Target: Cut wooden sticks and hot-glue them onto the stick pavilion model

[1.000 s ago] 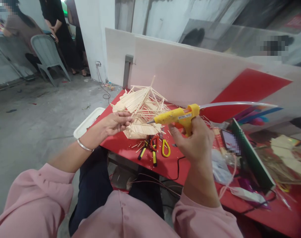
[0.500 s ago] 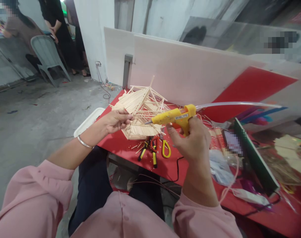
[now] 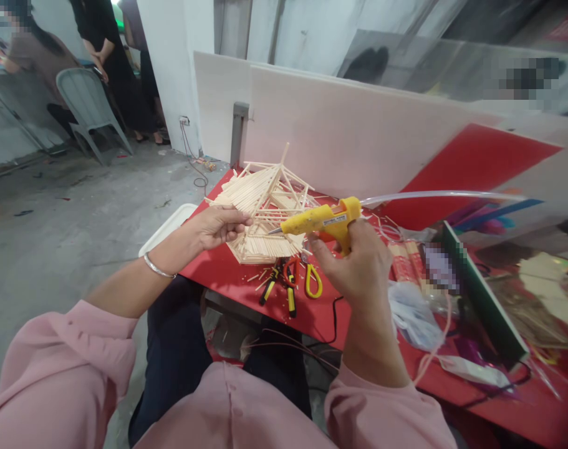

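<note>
My right hand [image 3: 358, 259] is wrapped round a yellow glue gun [image 3: 318, 219], its metal nozzle pointing left over a model built of thin wooden sticks [image 3: 253, 190]. A long clear glue stick [image 3: 433, 194] runs out of the gun's back. At the model's left side my left hand [image 3: 222, 226] has its fingers pinched; what they hold is too small to make out. Below the model, pliers with yellow-black handles [image 3: 290, 299] and a tool with yellow loop handles [image 3: 313, 280] lie on the red table [image 3: 246, 290].
To the right are a plastic bag [image 3: 412, 315], a phone [image 3: 440, 268] and a green-sided box [image 3: 484, 299]. White boards [image 3: 340, 131] lean behind the table. A white tray [image 3: 166, 231] is at the left edge. People and a grey chair [image 3: 85, 100] are farther left.
My right hand and the glue gun have shifted slightly left, bringing the nozzle a little closer to my left hand. My left hand has barely moved, its fingers still pinched.
</note>
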A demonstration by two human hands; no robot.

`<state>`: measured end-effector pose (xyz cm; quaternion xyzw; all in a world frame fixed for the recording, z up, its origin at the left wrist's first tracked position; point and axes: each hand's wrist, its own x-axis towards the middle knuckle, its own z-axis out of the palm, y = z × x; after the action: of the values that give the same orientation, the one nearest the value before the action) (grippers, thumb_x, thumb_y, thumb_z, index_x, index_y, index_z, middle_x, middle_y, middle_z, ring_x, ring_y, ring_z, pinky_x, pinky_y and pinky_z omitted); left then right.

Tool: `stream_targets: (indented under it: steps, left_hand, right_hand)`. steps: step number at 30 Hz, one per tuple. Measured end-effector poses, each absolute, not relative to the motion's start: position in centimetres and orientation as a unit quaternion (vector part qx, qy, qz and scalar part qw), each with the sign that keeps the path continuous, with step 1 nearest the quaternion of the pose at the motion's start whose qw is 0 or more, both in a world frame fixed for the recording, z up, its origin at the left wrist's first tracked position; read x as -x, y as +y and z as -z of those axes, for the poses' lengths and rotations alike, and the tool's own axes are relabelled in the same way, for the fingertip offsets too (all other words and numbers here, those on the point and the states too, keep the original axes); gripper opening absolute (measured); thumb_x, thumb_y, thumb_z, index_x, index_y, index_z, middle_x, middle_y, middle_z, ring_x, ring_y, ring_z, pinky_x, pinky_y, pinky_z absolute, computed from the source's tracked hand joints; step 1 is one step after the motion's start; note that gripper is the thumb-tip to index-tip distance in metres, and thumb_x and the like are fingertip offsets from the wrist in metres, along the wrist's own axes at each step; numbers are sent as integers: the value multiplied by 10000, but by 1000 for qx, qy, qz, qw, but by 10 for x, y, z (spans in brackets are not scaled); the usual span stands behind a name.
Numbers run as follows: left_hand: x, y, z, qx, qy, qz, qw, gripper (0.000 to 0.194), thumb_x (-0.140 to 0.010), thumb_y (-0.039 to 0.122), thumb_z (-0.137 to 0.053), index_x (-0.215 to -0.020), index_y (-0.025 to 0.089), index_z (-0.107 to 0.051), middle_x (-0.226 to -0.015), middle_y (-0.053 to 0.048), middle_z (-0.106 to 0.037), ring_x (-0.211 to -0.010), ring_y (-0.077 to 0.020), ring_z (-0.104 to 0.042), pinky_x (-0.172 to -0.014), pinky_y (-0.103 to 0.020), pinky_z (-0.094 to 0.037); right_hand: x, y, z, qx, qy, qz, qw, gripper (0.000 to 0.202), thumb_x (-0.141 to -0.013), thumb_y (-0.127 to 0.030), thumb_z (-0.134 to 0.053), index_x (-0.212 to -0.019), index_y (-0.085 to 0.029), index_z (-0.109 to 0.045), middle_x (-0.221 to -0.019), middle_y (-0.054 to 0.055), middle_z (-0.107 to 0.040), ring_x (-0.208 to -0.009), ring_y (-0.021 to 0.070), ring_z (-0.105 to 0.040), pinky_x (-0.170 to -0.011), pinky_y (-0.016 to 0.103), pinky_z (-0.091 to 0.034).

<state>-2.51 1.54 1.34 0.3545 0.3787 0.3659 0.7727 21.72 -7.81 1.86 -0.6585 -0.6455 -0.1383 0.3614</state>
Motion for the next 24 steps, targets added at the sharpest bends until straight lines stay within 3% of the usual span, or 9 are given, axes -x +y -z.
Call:
stream_targets:
  steps: [12,24]
  left_hand:
    - [23,16,-15,-356,395,-345,773,146,-840,78,-636,-700,76,-675,-631,-56,-679,-449,-46,-539,-373,-124,-377]
    - [23,16,-14,-339,396,-355,776,129,-808,61,-654,-686,101,-673,-586,-37,-651,-452,-58,-546,-400,-124,-429]
  right_hand:
    - [-204,-72,-19,668,-637,182,340,341,-816,-536,-609,-899,-208,-556,-778,41,-552,-714,202,-535,-593,310,-320]
    - [-205,-71,-16,670,-633,199,332,372,-828,-549,-597,-951,-198,-577,-806,59,-569,-735,218,-548,-594,313,-323]
